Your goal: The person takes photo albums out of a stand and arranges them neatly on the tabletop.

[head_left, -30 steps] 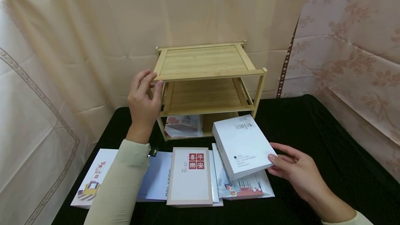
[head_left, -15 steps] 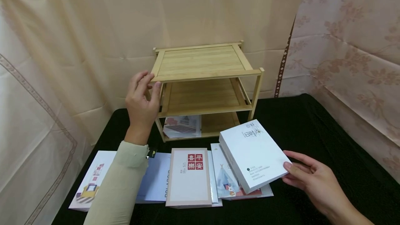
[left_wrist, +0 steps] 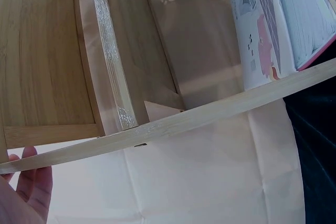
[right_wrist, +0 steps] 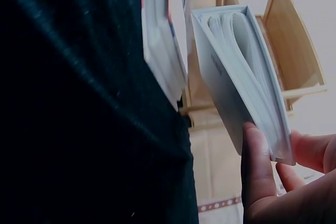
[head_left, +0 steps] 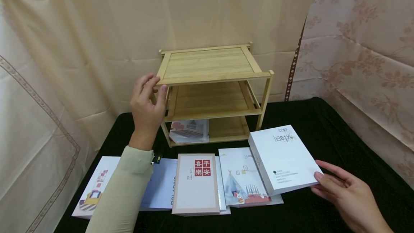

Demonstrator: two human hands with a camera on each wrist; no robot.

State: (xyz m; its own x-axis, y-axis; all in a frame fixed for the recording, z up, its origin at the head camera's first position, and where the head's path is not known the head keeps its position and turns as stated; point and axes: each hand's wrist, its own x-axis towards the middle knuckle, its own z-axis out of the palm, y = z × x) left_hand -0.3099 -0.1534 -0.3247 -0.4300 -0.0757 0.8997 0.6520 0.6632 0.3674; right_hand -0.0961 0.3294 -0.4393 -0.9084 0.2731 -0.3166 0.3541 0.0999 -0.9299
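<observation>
My right hand [head_left: 347, 193] pinches the lower right corner of a thick white photo album [head_left: 284, 157] with small printed lettering. In the right wrist view its loose page edges [right_wrist: 252, 61] show between the covers, with the thumb [right_wrist: 257, 156] on one cover and fingers on the other. The album is held tilted and overlaps a tent-pictured album [head_left: 237, 179] in the head view. My left hand [head_left: 147, 105] grips the front left corner of a three-tier bamboo shelf [head_left: 210, 64], fingertips at its top board. An album with a laptop picture [head_left: 191, 130] rests on the bottom tier, at the left.
Along the front of the black cloth [head_left: 323, 132] lie a beige album with red characters [head_left: 197, 193], a blue album [head_left: 158, 190] and a white album with a yellow vehicle [head_left: 93, 193], partly behind my left sleeve [head_left: 119, 193]. Curtains [head_left: 113, 21] hang behind and at both sides.
My right hand has carried the white album to the right, away from the shelf, uncovering more of the tent-pictured album. The left hand has stayed at the shelf corner.
</observation>
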